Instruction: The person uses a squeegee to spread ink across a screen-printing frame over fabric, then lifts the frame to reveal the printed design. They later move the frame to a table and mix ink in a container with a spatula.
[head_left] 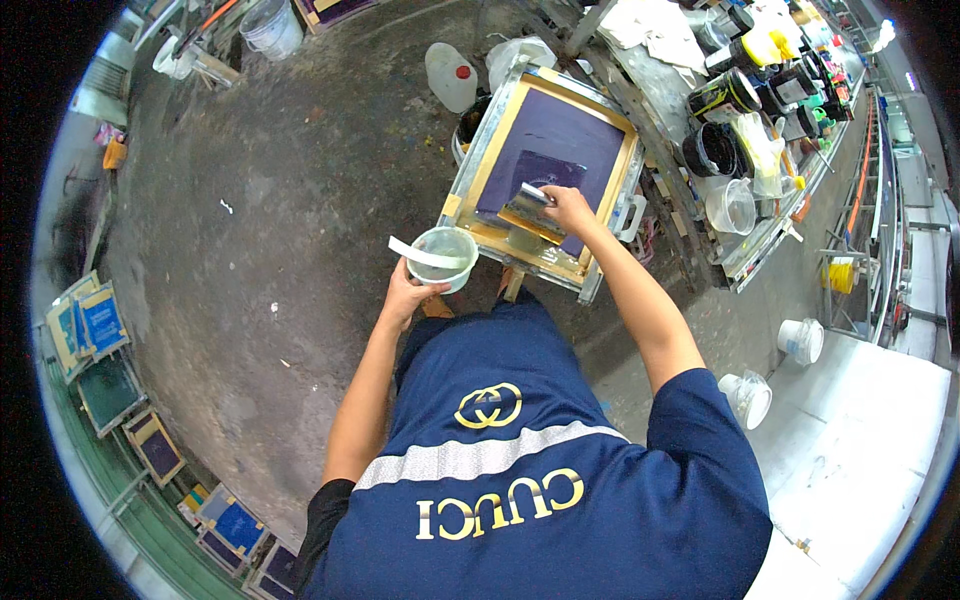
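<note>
1 head-worn fisheye view, straight down, close over the floor (pixel 280 200)

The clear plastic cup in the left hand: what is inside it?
A pale flat stick lies across the clear plastic cup, one end sticking out past the rim. Any liquid inside cannot be made out.

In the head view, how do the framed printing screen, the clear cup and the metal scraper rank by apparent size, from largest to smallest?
1. Framed printing screen, clearly the largest.
2. Clear cup in the left hand.
3. Metal scraper in the right hand.
The cup and scraper look close in size, and the hand hides part of the scraper, so their order is unsure.
</note>
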